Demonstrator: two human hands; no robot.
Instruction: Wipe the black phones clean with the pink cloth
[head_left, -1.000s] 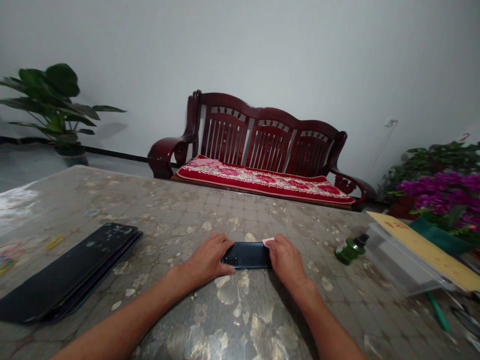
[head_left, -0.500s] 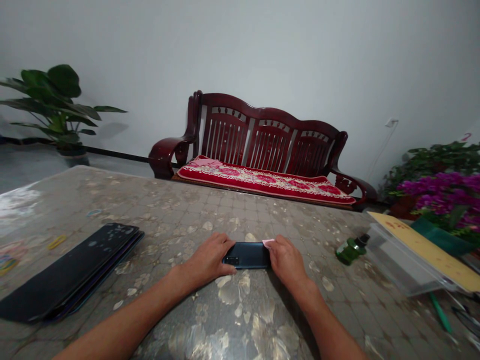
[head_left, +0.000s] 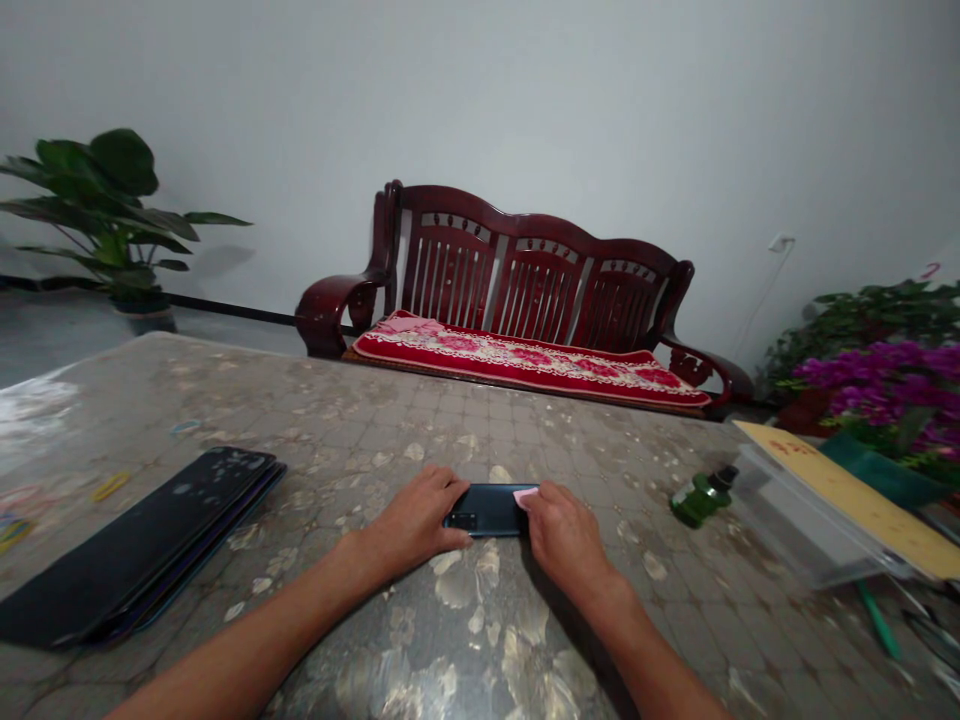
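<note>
A dark blue smartphone (head_left: pixel 491 510) lies back side up on the patterned tablecloth, its camera block at the left end. My left hand (head_left: pixel 424 512) grips that left end, thumb along the near edge and fingers at the far edge. Over the right part of the phone is my right hand (head_left: pixel 559 522), fingers pinched on a small pink cloth (head_left: pixel 525 495) that rests against the phone's back. Most of the cloth is hidden under the fingers.
To the left lies a stack of dark flat panels (head_left: pixel 150 545), with a yellow band (head_left: pixel 111 487) beyond it. On the right stand a green spray bottle (head_left: pixel 702 497) and a clear plastic box (head_left: pixel 795 525) under a yellow board (head_left: pixel 855 495). A wooden bench (head_left: pixel 517 270) stands behind the table.
My right hand has slid a little left with the pink cloth, from the phone's right end further onto its back. My left hand and the phone stay in place.
</note>
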